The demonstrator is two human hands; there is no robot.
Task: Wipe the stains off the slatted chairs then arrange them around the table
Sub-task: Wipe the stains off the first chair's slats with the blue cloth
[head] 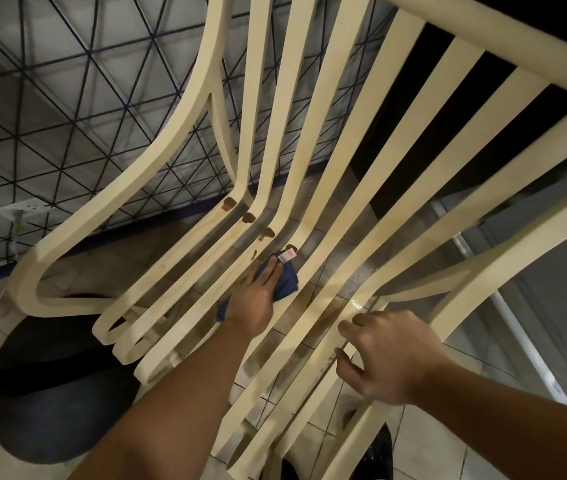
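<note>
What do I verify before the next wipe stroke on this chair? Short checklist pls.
1. Cloth pinned under the left hand, fingers flat on it, pressing it onto the slats: ok.
2. Chair steadied: ok, the right hand grips a slat on the seat's right side.
3. Brown stains at the seat bend gone: not ok, several still show just beyond the cloth.
4. Nearest stain within the stroke: ok, it lies right at the cloth's far edge.
5. Cloth damp and clean enough: cannot tell.
</note>
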